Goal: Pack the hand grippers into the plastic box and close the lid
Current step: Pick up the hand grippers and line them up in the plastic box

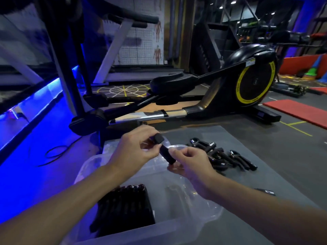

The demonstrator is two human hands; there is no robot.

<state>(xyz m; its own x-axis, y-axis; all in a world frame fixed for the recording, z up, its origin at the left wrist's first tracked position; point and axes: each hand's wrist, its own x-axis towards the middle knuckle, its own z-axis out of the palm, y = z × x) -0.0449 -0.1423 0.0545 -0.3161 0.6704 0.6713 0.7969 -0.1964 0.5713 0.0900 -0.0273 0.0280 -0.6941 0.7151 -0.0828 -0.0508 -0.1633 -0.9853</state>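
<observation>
Both hands hold one black hand gripper (165, 150) in the air above the clear plastic box (200, 217). My left hand (136, 149) pinches its upper handle, and my right hand (192, 162) grips its lower handle. A row of several black hand grippers (123, 209) lies packed in the box's left side. More loose hand grippers (228, 158) lie in a pile on the grey mat (274, 174), right of my hands. The box's clear lid (109, 149) seems to lie behind the box, mostly hidden by my left hand.
A black elliptical trainer (230, 85) with a yellow-ringed wheel stands just beyond the mat. A treadmill (123, 50) stands at the back left beside a blue-lit ledge. A red mat (297, 110) lies at the right. A small black item (265, 191) rests near my right forearm.
</observation>
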